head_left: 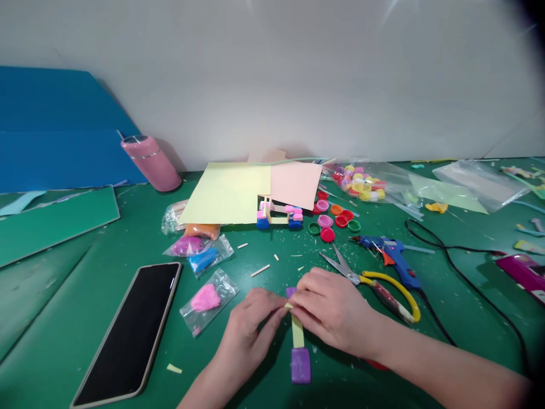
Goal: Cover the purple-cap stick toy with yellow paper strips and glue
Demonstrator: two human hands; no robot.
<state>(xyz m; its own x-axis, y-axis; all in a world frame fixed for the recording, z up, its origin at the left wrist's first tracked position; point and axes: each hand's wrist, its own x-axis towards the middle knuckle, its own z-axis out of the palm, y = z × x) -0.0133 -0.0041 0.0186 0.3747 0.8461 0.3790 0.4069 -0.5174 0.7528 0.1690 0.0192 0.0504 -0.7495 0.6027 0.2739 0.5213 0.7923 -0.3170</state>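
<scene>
Left hand [251,319] and right hand [334,307] meet fingertip to fingertip, both pinching a small pale-yellow piece [288,305] over a yellow strip [298,334]. Strip lies on the green worktop [200,360], partly hidden under the fingers; purple block [301,366] at its near end, another purple bit [291,292] showing beyond the fingertips. Open scissors [354,278] just past right hand, glue gun [397,258] behind them. Bagged pink clay [206,297] left of left hand, phone [130,332] farther left.
</scene>
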